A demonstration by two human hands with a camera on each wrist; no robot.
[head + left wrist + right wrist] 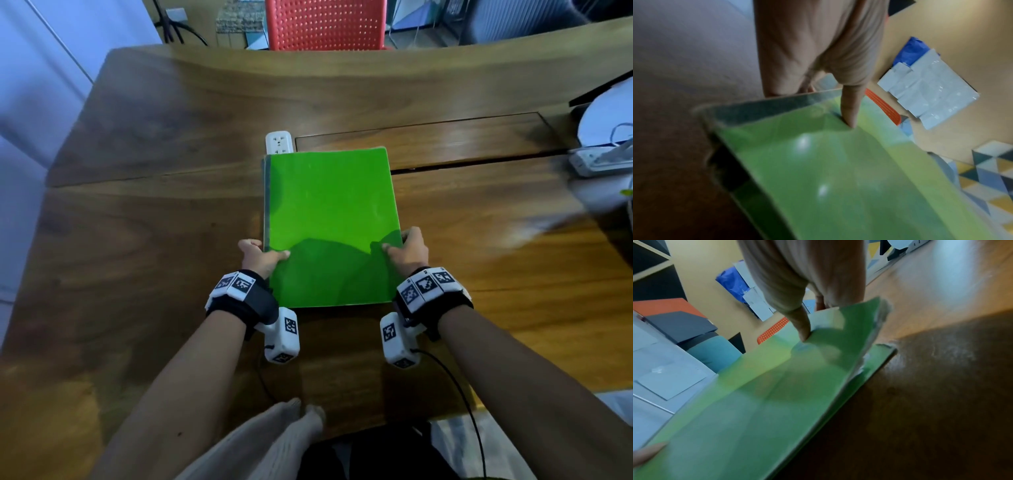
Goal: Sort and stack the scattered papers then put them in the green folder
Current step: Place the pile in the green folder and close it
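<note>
The green folder is closed and held over the middle of the wooden table, its dark spine on the left. My left hand grips its left edge, thumb on the cover and fingers underneath. My right hand grips the right edge the same way. In the right wrist view white paper edges show between the covers of the folder, and the thumb presses the cover. The left wrist view shows my thumb on the folder near its spine. No loose papers lie on the table.
A white power strip sits just beyond the folder's far left corner. A red perforated chair stands behind the table. White objects and a second power strip crowd the right edge. A recessed panel runs across the tabletop.
</note>
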